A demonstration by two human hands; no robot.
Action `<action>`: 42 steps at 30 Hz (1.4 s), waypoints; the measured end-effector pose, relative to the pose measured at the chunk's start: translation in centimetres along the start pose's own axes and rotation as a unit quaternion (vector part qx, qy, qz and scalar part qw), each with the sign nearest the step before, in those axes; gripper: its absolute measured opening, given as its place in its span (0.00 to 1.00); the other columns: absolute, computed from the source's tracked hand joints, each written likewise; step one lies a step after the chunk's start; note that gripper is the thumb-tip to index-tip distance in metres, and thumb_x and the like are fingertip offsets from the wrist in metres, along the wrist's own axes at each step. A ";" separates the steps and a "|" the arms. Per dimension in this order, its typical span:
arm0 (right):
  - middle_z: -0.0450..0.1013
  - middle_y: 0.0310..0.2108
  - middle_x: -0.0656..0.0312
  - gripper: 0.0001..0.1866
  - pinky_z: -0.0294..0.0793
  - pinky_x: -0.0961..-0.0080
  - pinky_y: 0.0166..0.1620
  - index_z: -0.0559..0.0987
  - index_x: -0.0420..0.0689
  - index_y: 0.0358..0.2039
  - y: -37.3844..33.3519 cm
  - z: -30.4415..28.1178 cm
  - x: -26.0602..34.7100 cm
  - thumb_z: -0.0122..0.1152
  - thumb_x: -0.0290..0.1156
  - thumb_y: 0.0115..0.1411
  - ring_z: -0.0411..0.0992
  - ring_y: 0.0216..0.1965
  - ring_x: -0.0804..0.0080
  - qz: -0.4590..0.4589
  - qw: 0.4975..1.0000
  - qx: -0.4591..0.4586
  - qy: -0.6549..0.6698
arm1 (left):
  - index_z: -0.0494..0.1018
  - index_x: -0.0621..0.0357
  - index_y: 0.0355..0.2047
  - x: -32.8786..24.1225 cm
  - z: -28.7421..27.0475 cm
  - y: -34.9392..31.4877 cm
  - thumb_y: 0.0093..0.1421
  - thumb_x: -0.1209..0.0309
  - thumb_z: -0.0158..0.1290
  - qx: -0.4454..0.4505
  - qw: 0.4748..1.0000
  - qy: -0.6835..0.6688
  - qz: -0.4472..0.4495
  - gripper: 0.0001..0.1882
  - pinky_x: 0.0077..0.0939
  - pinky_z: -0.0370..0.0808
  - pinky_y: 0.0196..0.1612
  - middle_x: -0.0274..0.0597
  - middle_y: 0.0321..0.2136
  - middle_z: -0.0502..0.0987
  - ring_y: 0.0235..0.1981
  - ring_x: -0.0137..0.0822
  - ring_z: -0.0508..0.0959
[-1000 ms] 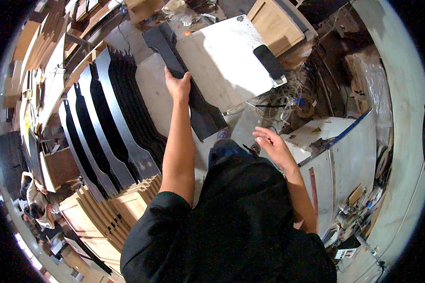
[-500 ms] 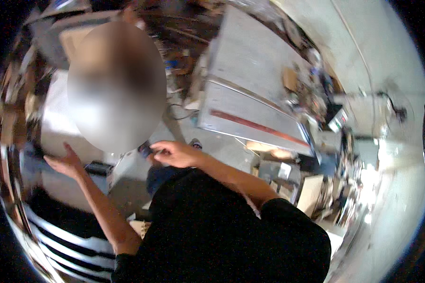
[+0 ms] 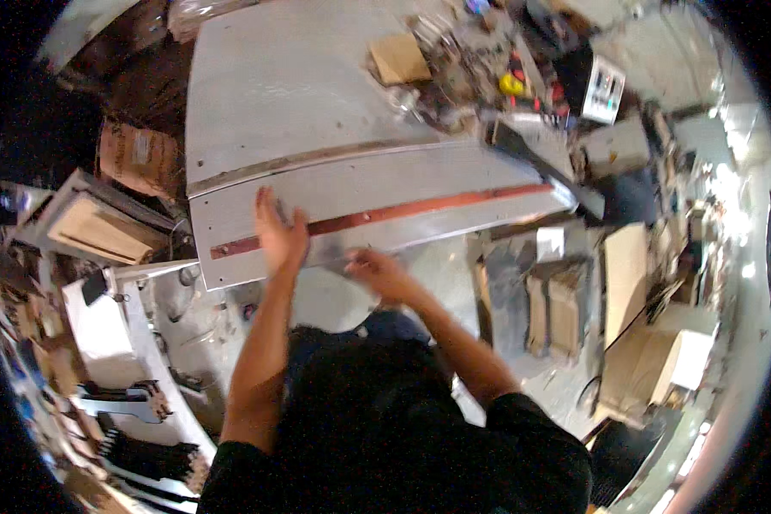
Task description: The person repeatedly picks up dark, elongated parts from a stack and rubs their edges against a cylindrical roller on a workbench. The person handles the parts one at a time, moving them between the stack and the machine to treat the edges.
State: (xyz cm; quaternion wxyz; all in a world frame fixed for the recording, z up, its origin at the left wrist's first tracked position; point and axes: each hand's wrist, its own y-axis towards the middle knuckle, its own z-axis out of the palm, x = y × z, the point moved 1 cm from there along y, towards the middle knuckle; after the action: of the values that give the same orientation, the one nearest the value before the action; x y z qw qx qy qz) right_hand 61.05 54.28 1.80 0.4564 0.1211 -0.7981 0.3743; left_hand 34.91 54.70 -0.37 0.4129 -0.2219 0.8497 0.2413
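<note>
A wide grey workbench point(image 3: 283, 94) fills the upper middle, with a long reddish-brown strip point(image 3: 428, 206) running across its near part. Over the strip's left portion is my left hand point(image 3: 281, 238), fingers stretched and spread, holding nothing; whether it touches the bench cannot be told. Just off the near edge, my right hand point(image 3: 381, 276) has its fingers curled in. A grey smear shows by its fingertips, too blurred to name.
On the bench's far right lie a cardboard piece point(image 3: 400, 58), a yellow-and-black tool point(image 3: 512, 84) and loose clutter. A dark flat bar point(image 3: 535, 163) crosses its right end. Cardboard boxes point(image 3: 642, 368) stand lower right, a white panel point(image 3: 98, 321) at left.
My view has swung right, bringing the bench in front of me. The blurred round patch at upper left is out of view. My left hand has come over the bench; the right stays curled.
</note>
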 end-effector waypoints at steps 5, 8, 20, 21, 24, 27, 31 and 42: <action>0.85 0.58 0.51 0.17 0.85 0.58 0.56 0.86 0.46 0.60 -3.9 -21.8 -9.7 0.64 0.38 0.77 0.85 0.56 0.52 -0.045 0.964 -0.257 -0.053 | 0.64 0.52 0.77 -8.0 10.3 0.2 0.72 0.51 0.56 0.038 0.954 0.298 -0.019 0.38 0.66 0.43 0.84 0.45 0.80 0.64 0.84 0.44 0.57; 0.78 0.67 0.47 0.26 0.74 0.48 0.71 0.79 0.48 0.69 -5.2 -33.5 -11.9 0.68 0.43 0.74 0.75 0.68 0.43 0.114 0.896 -0.358 -0.238 | 0.66 0.52 0.76 -8.3 10.4 0.1 0.72 0.53 0.57 0.038 0.943 0.330 -0.001 0.36 0.63 0.44 0.84 0.42 0.79 0.66 0.83 0.44 0.58; 0.64 0.78 0.50 0.48 0.62 0.32 0.78 0.65 0.55 0.81 -2.0 -49.8 -20.5 0.77 0.50 0.66 0.55 0.80 0.33 0.079 0.811 -0.385 -0.433 | 0.70 0.49 0.75 -9.2 10.8 0.3 0.70 0.59 0.54 0.027 0.944 0.328 -0.019 0.33 0.58 0.47 0.84 0.39 0.78 0.68 0.83 0.42 0.60; 0.65 0.77 0.50 0.46 0.62 0.32 0.78 0.65 0.55 0.81 -2.0 -49.9 -20.8 0.77 0.47 0.67 0.56 0.80 0.34 0.072 0.813 -0.374 -0.440 | 0.70 0.49 0.74 -9.2 10.8 0.3 0.70 0.60 0.54 0.024 0.943 0.331 -0.019 0.33 0.58 0.47 0.84 0.39 0.78 0.68 0.82 0.42 0.60; 0.66 0.77 0.53 0.41 0.53 0.33 0.81 0.68 0.60 0.80 -2.8 -50.1 -21.2 0.74 0.38 0.68 0.57 0.80 0.40 0.086 0.829 -0.370 -0.411 | 0.70 0.49 0.74 -9.6 11.1 0.4 0.70 0.60 0.54 0.019 0.946 0.324 -0.011 0.32 0.58 0.48 0.84 0.39 0.77 0.69 0.82 0.42 0.61; 0.67 0.77 0.60 0.41 0.43 0.23 0.81 0.70 0.67 0.79 -2.9 -50.5 -22.2 0.75 0.38 0.68 0.57 0.81 0.46 0.092 0.836 -0.374 -0.391 | 0.71 0.49 0.74 -9.5 11.2 0.6 0.70 0.61 0.55 0.013 0.950 0.313 0.002 0.32 0.58 0.48 0.84 0.40 0.77 0.69 0.82 0.42 0.62; 0.68 0.77 0.66 0.41 0.38 0.06 0.75 0.72 0.73 0.78 -3.8 -47.9 -19.1 0.76 0.38 0.66 0.57 0.82 0.52 0.149 0.805 -0.386 -0.425 | 0.70 0.48 0.74 -8.8 10.7 0.3 0.70 0.60 0.55 0.013 0.946 0.325 -0.003 0.32 0.58 0.48 0.84 0.39 0.77 0.69 0.82 0.43 0.61; 0.76 0.60 0.59 0.36 0.63 0.36 0.72 0.82 0.62 0.71 -5.4 -35.9 -13.6 0.78 0.48 0.61 0.72 0.66 0.51 -0.132 0.863 -0.282 -0.398 | 0.69 0.46 0.75 -9.6 10.6 0.4 0.70 0.60 0.55 0.040 0.944 0.326 -0.033 0.33 0.58 0.47 0.85 0.38 0.79 0.66 0.83 0.42 0.60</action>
State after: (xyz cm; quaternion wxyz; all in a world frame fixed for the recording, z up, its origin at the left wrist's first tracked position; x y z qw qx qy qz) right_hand 94.40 73.98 4.14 0.1602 0.2298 -0.9599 -0.0102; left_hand 46.39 62.96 1.77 0.1294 -0.2998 0.9390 0.1080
